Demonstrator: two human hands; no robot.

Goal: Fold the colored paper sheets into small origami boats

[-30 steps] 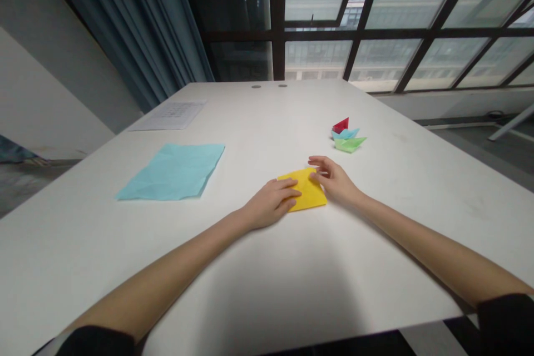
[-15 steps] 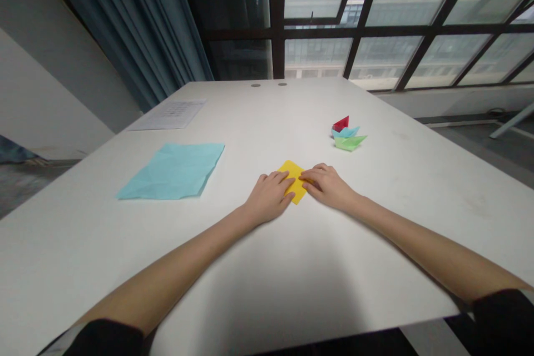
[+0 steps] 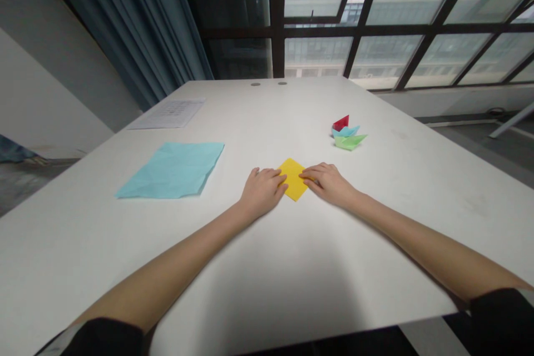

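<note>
A small folded yellow paper [image 3: 293, 178] lies flat on the white table [image 3: 292, 267], turned like a diamond. My left hand [image 3: 261, 192] rests palm down at its left edge, fingers stretched out and pressing the paper. On the paper's right edge lies my right hand [image 3: 327, 181], also flat, with its fingertips on the yellow sheet. Neither hand grips anything.
A crumpled light blue sheet [image 3: 172, 169] lies to the left. Three small folded paper shapes, red [image 3: 341, 123], blue [image 3: 345, 132] and green [image 3: 349, 141], sit at the right rear. A printed white sheet [image 3: 169, 114] lies at the far left. Windows and a curtain stand behind.
The yellow paper has been folded over into a smaller shape. Both hands came together on it, then my left hand slid a little to the left, baring more of the paper.
</note>
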